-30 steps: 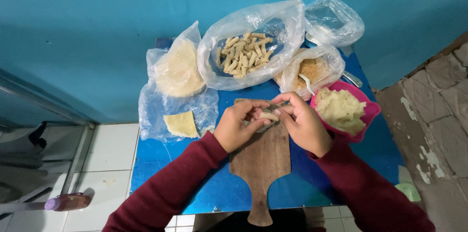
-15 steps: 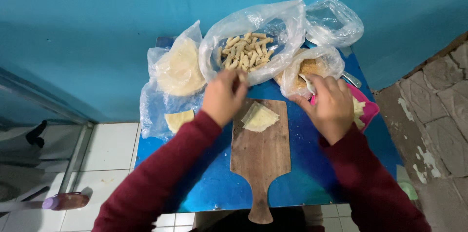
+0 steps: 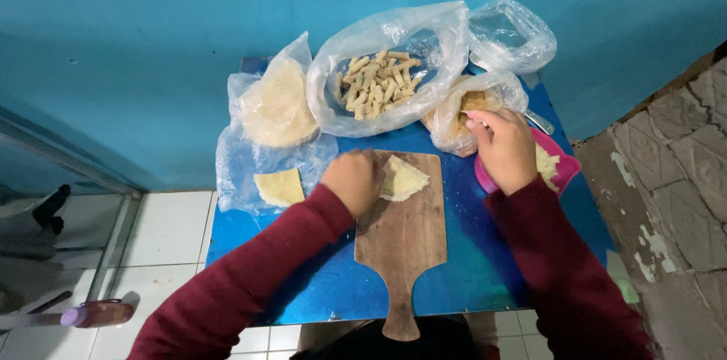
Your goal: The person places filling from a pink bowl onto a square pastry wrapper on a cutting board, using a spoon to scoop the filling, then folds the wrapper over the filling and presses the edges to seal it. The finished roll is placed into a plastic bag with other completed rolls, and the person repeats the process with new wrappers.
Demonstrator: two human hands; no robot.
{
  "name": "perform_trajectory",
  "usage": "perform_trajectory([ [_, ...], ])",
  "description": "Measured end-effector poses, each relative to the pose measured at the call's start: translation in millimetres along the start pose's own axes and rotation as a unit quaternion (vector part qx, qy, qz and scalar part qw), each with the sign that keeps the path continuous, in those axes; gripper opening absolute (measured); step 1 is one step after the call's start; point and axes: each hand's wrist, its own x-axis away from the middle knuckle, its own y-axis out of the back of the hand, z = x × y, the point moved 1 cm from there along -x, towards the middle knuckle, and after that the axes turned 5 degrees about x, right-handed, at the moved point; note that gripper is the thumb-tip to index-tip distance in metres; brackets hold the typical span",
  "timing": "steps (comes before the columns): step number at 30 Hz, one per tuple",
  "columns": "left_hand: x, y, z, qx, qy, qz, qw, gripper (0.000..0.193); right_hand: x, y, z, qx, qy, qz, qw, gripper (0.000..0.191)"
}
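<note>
**Filling pastry wrappers at a small blue table**

Working over a paddle-shaped wooden board (image 3: 405,239), the person keeps the left hand (image 3: 353,180) loosely curled, pressing on the edge of a pale folded wrapper (image 3: 403,177) that lies at the board's top end. The right hand (image 3: 503,148) reaches to the filling bag (image 3: 463,114), fingers bent down at its mouth; whether they pinch anything cannot be told.

Progress, judged from the layout: many finished rolls (image 3: 376,84), stubby, beige and crumb-rough, are heaped in an open clear bag. One wrapper is on the board, flat and unrolled. A spare triangular piece (image 3: 279,187) waits on plastic at left, and a stack of round sheets (image 3: 279,109) sits bagged behind it, so plenty is left.

Materials: thin, crinkled plastic; soft matte dough; smooth worn wood; glossy blue tabletop (image 3: 469,269). A pink tub (image 3: 562,168) beside the right wrist holds pale pieces. An empty-looking clear bag (image 3: 509,34) sits far right.
</note>
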Motion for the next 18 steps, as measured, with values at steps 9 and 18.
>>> perform_trajectory([
  [9, -7.9, -31.0, 13.8, -0.004, -0.046, 0.025, 0.999, 0.029, -5.4, -1.0, -15.0, -0.178, -0.120, -0.037, 0.976, 0.020],
  [18, -16.2, -28.2, -23.0, 0.153, 0.019, -0.003, 0.988, 0.018, -4.6, 6.2, -33.7, -0.293, -0.260, -0.053, 0.919, 0.019],
])
